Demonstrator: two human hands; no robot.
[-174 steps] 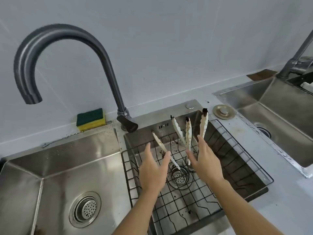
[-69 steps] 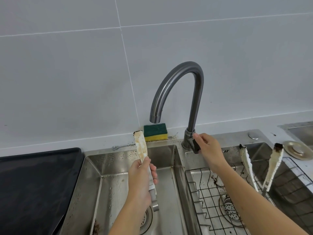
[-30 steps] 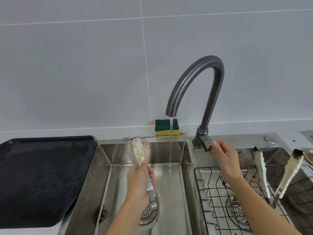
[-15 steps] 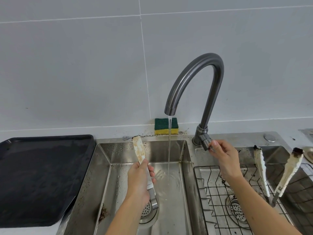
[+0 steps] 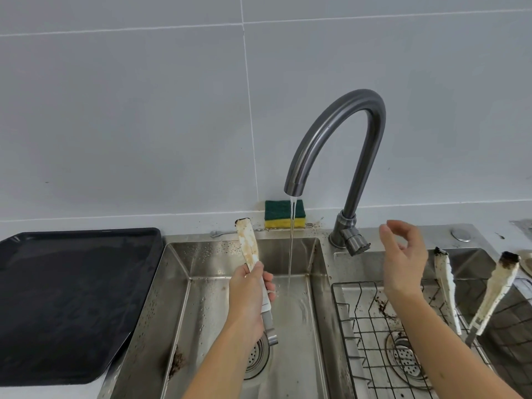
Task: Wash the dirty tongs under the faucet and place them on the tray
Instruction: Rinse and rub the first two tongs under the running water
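A: Where were the tongs?
B: The left hand (image 5: 247, 300) gripped one pair of tongs (image 5: 248, 249) around the middle, fingers curled round it, the stained tip up and a little tilted. It was over the left basin (image 5: 201, 283), just left of the water stream (image 5: 291, 240) from the faucet (image 5: 336, 133), not in it.
A: And the other hand?
B: The right hand (image 5: 403, 263) hung near the faucet lever (image 5: 357, 245), fingers loosely spread and bent, touching nothing.
A: What else was around?
B: One black tray (image 5: 66, 298) lay on the tabletop (image 5: 34, 394), left of the basin. One green-and-yellow sponge (image 5: 283, 214) stood at the wall behind the stream. There were two basins and two drain strainers (image 5: 254, 359), one in each. The right basin (image 5: 359, 266) held one wire rack (image 5: 371, 321), and a second pair of tongs (image 5: 495, 289) stood in it, its two dirty arms apart; I think it was one pair, but the joint was hard to see.
A: Was something hidden?
B: The left hand covered the middle of the tongs, and the right forearm crossed over the rack.
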